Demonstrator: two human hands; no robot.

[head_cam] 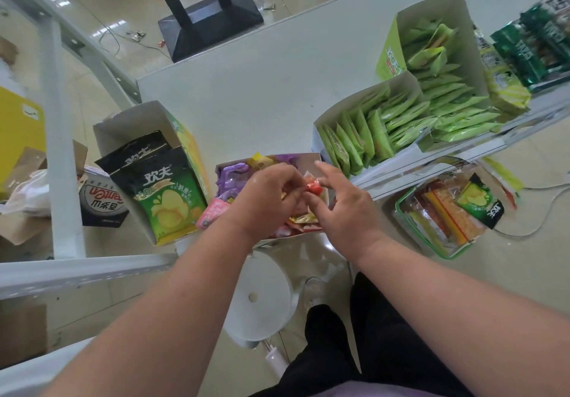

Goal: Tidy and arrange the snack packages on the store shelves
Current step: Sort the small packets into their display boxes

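We see both hands over the small open carton (303, 158) of mixed snack packets at the front edge of the white shelf (262, 88). Left hand (265, 196) has fingers curled, pinching a small red-and-clear wrapped packet (313, 187) between thumb and fingertips. Right hand (345, 208) touches the same packet with thumb and index, other fingers spread loose and raised. The packet sits just above the carton, between the two hands. Left of the carton is a box (129, 125) holding black-and-green chip bags (166, 193), upright. To the right, two open cartons (410, 85) are packed with rows of light green sachets (401, 119); dark green packs (530, 48) lie at the far right. Below the shelf edge a green-rimmed basket (410, 208) on the floor holds assorted packets and one more chip bag.
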